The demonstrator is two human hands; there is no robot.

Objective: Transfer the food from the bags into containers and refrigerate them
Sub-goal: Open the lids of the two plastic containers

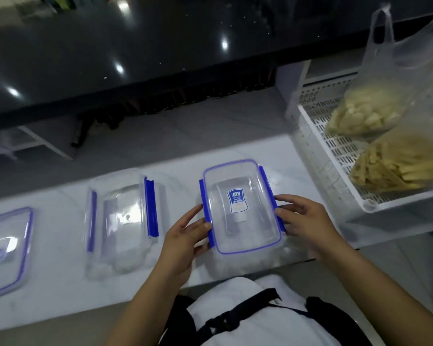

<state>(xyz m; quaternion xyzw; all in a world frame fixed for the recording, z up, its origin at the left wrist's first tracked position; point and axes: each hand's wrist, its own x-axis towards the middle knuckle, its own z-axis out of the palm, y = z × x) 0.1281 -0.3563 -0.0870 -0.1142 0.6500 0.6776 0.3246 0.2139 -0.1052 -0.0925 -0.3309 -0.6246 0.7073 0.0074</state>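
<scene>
The clear box [243,208] sits near the front edge of the worktop [60,283], lid on, long way pointing away from the person. The left hand [185,236] presses the left blue clip [206,216]; the right hand [303,218] rests on the right one. Fingers look spread, maybe not gripping. The food bags [385,146] lie in the white basket [315,151], by the right hand.

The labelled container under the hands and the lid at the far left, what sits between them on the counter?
In the head view, one more clear container with blue clips sits between the labelled container and the lid.
</scene>
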